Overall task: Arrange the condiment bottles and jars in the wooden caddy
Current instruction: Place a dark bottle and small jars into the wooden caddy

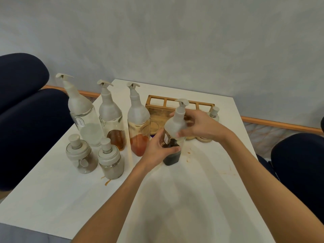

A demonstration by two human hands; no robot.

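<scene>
Dark sauce is filling the lower part of the pump bottle (172, 157) that both hands are gripping. The left fingers (171, 150) are curling round its glass body, and the right fingers (185, 132) are wrapping its frosted shoulder just below the pump. The bottle is leaning slightly; whether its base is resting on the bench (192, 190) or hanging just above it, I cannot tell.

Just beyond the right fingers the wooden caddy (157, 109) is standing, with one small jar (214, 114) already sitting at the end farthest from the left fingers. Its other slots are looking unfilled, as far as they show. Well out past the left fingers a clear bottle (84, 116), an amber bottle (112, 123) and a reddish bottle (139, 130) are standing on the bench, with two squat jars (80, 155) in front of them.

By my reckoning the job is only starting: one piece is placed, one is in hand, and five are waiting.
</scene>
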